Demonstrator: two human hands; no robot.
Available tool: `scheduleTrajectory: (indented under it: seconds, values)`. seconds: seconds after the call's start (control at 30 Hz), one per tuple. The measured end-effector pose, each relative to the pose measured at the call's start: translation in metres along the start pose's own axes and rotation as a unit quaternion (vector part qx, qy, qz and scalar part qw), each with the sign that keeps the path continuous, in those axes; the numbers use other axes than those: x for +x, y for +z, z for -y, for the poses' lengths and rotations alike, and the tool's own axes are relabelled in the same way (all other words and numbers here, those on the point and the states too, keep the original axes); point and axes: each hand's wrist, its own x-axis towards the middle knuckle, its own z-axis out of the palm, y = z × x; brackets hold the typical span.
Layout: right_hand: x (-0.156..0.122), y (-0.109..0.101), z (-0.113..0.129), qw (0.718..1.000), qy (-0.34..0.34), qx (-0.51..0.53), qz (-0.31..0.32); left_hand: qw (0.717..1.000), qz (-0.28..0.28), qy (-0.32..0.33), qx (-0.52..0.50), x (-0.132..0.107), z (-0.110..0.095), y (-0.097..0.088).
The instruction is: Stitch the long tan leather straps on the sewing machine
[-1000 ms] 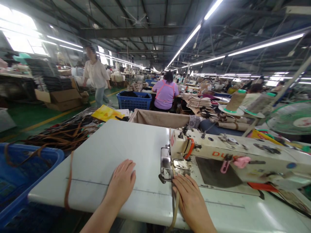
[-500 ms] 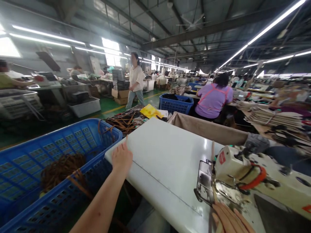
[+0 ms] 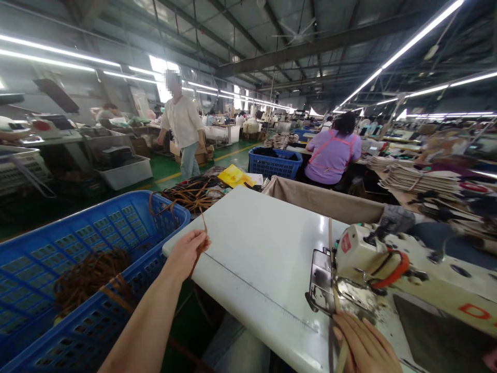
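My left hand (image 3: 188, 251) is at the left edge of the white sewing table (image 3: 256, 243), its thumb and fingertips pinched on a thin brown strip (image 3: 204, 221) that sticks up above them. At the lower right, my right hand (image 3: 367, 339) is curved over a narrow beige strip (image 3: 341, 357), which shows between thumb and fingers. This strip runs forward past the metal guide plate (image 3: 321, 274) beside the sewing machine (image 3: 388, 264). The right palm is cut off by the frame's bottom edge.
A blue basket (image 3: 132, 287) with coiled brown strips (image 3: 93, 274) stands at the left. More strips lie beyond the table near a yellow packet (image 3: 236, 176). A fabric-lined bin (image 3: 326, 199) borders the far side. One person (image 3: 182, 124) walks; another (image 3: 334, 155) sits ahead.
My left hand has gone from lying on the table edge to pinching the brown strip. My right hand stays by the machine. The walking person is nearer, and the view has shifted slightly.
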Motion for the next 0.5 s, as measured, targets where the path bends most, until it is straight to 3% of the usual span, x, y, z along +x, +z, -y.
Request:
scheduleTrajectory:
  seconds: [0.27,0.5]
  values:
    - [0.007,-0.001,0.001,1.000,0.003,0.004,-0.009,0.965,0.128,-0.048,-0.226,-0.032,-0.032,0.029]
    - [0.003,-0.002,-0.001,1.000,0.002,0.003,-0.007,0.954,0.204,-0.033,-0.219,-0.054,-0.035,0.056]
